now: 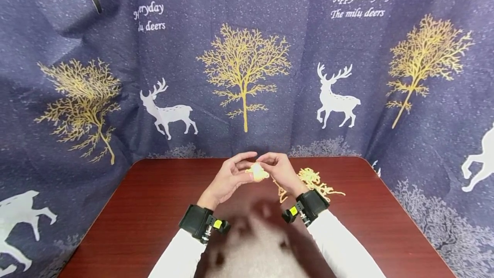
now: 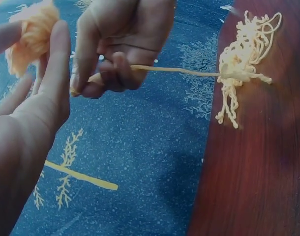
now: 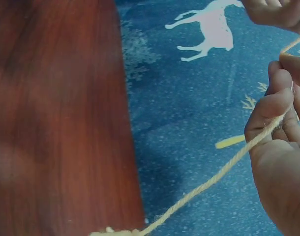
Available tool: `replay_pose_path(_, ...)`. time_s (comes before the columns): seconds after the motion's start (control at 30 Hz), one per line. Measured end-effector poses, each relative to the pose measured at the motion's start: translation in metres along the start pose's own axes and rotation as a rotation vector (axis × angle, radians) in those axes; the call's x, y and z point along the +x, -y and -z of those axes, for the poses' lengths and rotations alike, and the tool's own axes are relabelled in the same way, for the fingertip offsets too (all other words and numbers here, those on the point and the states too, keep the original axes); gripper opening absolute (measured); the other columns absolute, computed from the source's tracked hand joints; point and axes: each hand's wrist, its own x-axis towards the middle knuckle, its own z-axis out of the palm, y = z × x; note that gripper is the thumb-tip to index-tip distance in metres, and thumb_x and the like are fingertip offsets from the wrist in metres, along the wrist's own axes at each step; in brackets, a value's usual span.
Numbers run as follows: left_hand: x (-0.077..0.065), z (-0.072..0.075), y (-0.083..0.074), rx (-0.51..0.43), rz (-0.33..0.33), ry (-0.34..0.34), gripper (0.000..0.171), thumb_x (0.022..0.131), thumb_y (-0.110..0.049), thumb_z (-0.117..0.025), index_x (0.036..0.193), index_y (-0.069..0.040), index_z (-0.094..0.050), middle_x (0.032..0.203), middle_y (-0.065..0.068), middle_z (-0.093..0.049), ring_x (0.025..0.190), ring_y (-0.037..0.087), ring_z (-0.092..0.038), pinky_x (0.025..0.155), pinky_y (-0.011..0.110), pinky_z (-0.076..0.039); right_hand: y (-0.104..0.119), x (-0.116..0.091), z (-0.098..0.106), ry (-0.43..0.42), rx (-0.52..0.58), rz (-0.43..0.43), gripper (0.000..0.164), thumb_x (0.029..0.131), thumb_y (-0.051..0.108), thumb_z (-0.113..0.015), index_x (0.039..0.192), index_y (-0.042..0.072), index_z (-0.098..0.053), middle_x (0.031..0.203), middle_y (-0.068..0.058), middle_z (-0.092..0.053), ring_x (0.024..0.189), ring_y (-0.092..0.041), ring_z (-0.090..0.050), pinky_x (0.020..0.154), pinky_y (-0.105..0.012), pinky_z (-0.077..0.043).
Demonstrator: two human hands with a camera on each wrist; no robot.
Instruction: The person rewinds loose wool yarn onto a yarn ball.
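A small ball of pale yellow yarn (image 1: 257, 172) is held up over the table between the thumb and fingers of my left hand (image 1: 225, 180). In the left wrist view the wound ball (image 2: 36, 35) shows its wrapped layers. Close by on the right, my right hand (image 1: 283, 172) pinches a yarn strand (image 3: 204, 186) in its fingertips. That strand passes through the right hand's fingers and runs down to a loose, tangled heap of yarn (image 2: 241, 54) on the table. The heap lies partly behind the right wrist in the head view.
The reddish-brown wooden table (image 1: 154, 209) has rounded far corners. Right behind its far edge hangs a dark blue curtain (image 1: 266, 136) printed with white deer and golden trees. Black camera straps (image 1: 197, 222) sit on both wrists.
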Motion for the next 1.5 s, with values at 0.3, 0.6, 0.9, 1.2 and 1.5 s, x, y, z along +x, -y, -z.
replay_pose_path(0.3,0.007,0.002,0.003,0.129,-0.062,-0.244,0.040,0.092,0.012,-0.061,0.130,0.019,-0.053,0.106,0.007,-0.068,0.096,0.014,-0.065,0.086,0.025,-0.058,-0.006,-0.015,-0.002,0.053,-0.038,-0.043,0.016,0.090,0.002,-0.075,0.102,-0.008,-0.071,0.081,-0.003,-0.071,0.064,-0.014,-0.058,0.056,-0.023,-0.051)
replay_pose_path(0.6,0.012,0.002,0.009,0.429,-0.181,-0.495,0.031,0.083,0.008,-0.077,0.112,0.007,-0.066,0.104,0.022,-0.070,0.091,0.028,-0.067,0.080,0.025,-0.056,0.001,-0.022,-0.004,0.086,-0.075,-0.032,0.013,0.091,0.000,-0.073,0.101,-0.008,-0.072,0.082,-0.015,-0.070,0.064,-0.018,-0.059,0.053,-0.020,-0.048)
replay_pose_path(0.9,0.010,0.006,0.019,0.595,-0.256,-0.465,0.030,0.080,0.009,-0.079,0.109,0.005,-0.070,0.101,0.019,-0.072,0.088,0.027,-0.071,0.078,0.027,-0.061,0.008,-0.026,-0.001,0.069,-0.052,0.025,0.012,0.089,0.004,-0.077,0.098,-0.003,-0.074,0.079,-0.018,-0.068,0.062,-0.016,-0.059,0.052,-0.020,-0.048)
replay_pose_path(1.2,0.005,0.006,0.020,0.683,-0.154,-0.305,0.029,0.078,0.009,-0.079,0.106,0.002,-0.074,0.098,0.015,-0.074,0.087,0.029,-0.073,0.080,0.040,-0.062,0.018,-0.019,0.008,0.050,-0.010,0.061,0.014,0.089,0.007,-0.077,0.098,-0.003,-0.073,0.077,-0.008,-0.069,0.063,-0.013,-0.059,0.054,-0.022,-0.050)
replay_pose_path(1.5,0.000,0.002,0.011,0.621,-0.144,-0.104,0.027,0.078,0.007,-0.081,0.102,0.001,-0.071,0.094,0.014,-0.073,0.085,0.032,-0.071,0.078,0.040,-0.061,0.022,-0.012,0.015,0.015,0.042,0.064,0.017,0.091,0.006,-0.074,0.101,-0.008,-0.070,0.079,-0.003,-0.070,0.065,-0.014,-0.058,0.056,-0.021,-0.050)
